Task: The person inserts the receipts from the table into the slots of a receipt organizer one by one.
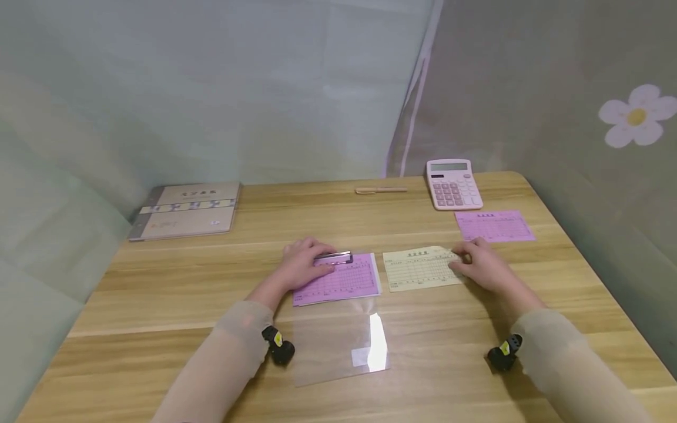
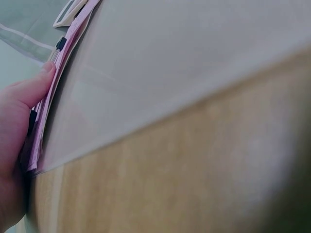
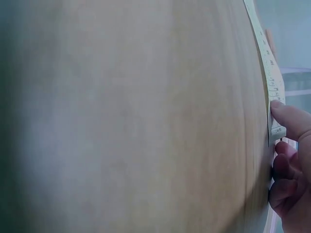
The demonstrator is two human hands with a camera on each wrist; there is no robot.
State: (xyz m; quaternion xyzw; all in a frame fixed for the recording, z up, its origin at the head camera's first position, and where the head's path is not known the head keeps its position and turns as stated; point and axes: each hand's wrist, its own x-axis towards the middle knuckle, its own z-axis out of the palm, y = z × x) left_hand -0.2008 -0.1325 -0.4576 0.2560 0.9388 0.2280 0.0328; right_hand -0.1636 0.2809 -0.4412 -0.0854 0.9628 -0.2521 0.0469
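A clear clipboard (image 1: 328, 341) lies on the wooden table with a stack of pink printed forms (image 1: 344, 288) under its silver clip (image 1: 338, 257). My left hand (image 1: 304, 264) grips the clipboard at the clip end, thumb over the pink forms and the other fingers along the top. To the right of it lies a pale yellow printed form (image 1: 418, 273). Its right end is pinched between the thumb and fingers of my right hand (image 1: 483, 267); in the right wrist view the thumb presses on the yellow form (image 3: 272, 80), its end bent up slightly.
A single pink form (image 1: 494, 226) lies beyond my right hand, just below a pink calculator (image 1: 455, 185). At the table's back edge is a beige pen (image 1: 381, 190). A banded stack of grey-beige booklets (image 1: 185, 211) sits at the back left. Fabric curtains (image 1: 264, 88) enclose the table.
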